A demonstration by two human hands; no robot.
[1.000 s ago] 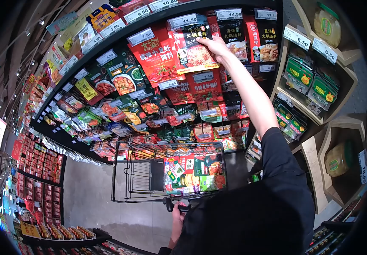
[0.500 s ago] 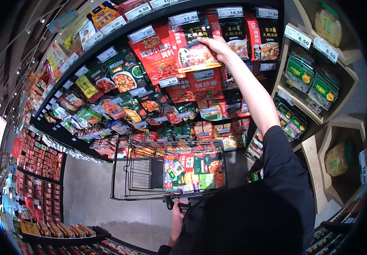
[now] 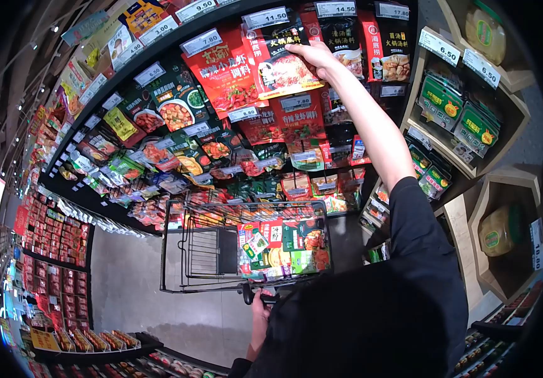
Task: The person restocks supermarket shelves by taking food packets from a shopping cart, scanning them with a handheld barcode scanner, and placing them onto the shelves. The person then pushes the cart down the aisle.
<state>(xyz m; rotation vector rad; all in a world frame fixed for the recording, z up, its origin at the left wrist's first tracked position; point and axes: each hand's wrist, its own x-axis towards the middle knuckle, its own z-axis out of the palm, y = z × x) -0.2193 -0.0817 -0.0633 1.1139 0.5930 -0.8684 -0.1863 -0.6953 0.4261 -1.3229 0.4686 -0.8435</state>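
Note:
My right hand (image 3: 315, 60) grips the upper right part of a black and red seasoning packet (image 3: 284, 72) under the 11.50 price tag (image 3: 265, 18), with the thumb across its front. The packet touches a red packet (image 3: 224, 69) on its left, and a black packet (image 3: 342, 44) hangs to its right. Low in the view, my left hand (image 3: 260, 305) is wrapped round the handle (image 3: 249, 293) of a black wire cart (image 3: 186, 252). Colourful food packets (image 3: 284, 249) lie in the cart, at its right part.
A curved black shelf (image 3: 126, 69) of hanging packets spans the top. Wooden shelves (image 3: 466, 167) on the right hold green packs and jars (image 3: 498, 232). Red goods (image 3: 54, 286) fill a rack at the left. Grey floor (image 3: 123, 277) shows left of the cart.
The shelf, its packets and the cart have shifted slightly up and left in view. My right hand stays on the packet, whose lower edge now tilts more. My left hand remains on the handle.

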